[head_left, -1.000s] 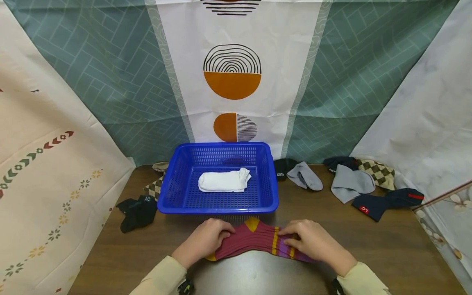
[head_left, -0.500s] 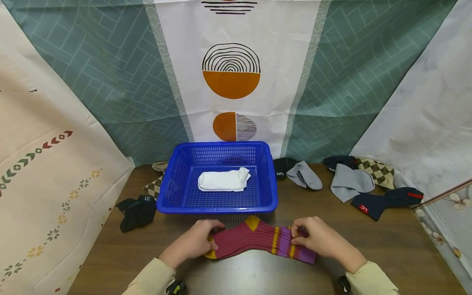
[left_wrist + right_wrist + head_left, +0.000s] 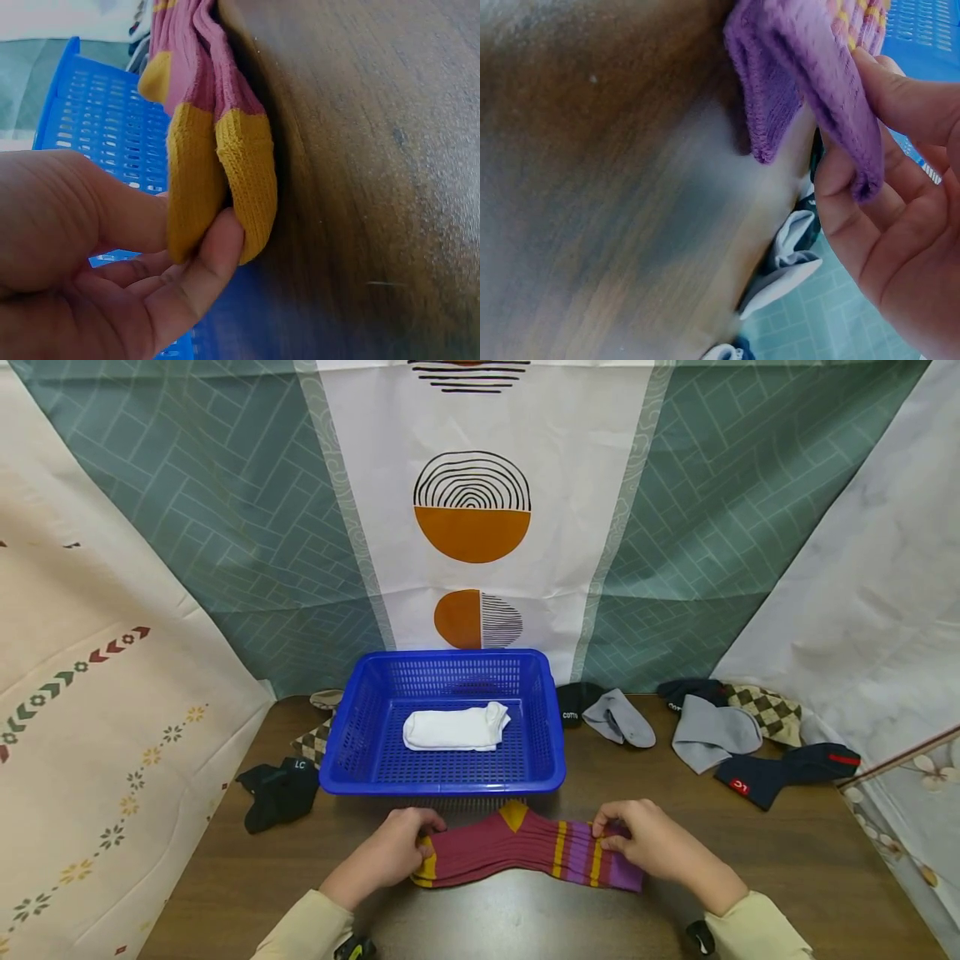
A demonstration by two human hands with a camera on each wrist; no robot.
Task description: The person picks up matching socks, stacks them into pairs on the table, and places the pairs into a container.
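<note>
A pair of maroon ribbed socks (image 3: 498, 850) with mustard toes and heels and striped purple cuffs lies stretched sideways, one sock over the other. My left hand (image 3: 390, 850) pinches the toe end. In the left wrist view the thumb is on the upper mustard toe (image 3: 193, 176), with a fingertip tucked between it and the lower toe (image 3: 251, 180). My right hand (image 3: 643, 842) holds the cuff end. The right wrist view has the upper purple cuff (image 3: 840, 112) between thumb and fingers, while the lower cuff (image 3: 767, 112) hangs apart from them.
Just beyond the socks stands a blue plastic basket (image 3: 442, 789) with folded white socks (image 3: 453, 728) inside. Black socks (image 3: 281, 793) and a checked sock (image 3: 313, 743) lie left of it. On the right are grey socks (image 3: 621, 718), navy socks (image 3: 787, 772) and another checked sock (image 3: 765, 714).
My left hand has slid left along the socks to the toes. My right hand has shifted right toward the cuff ends. The maroon socks have barely moved.
</note>
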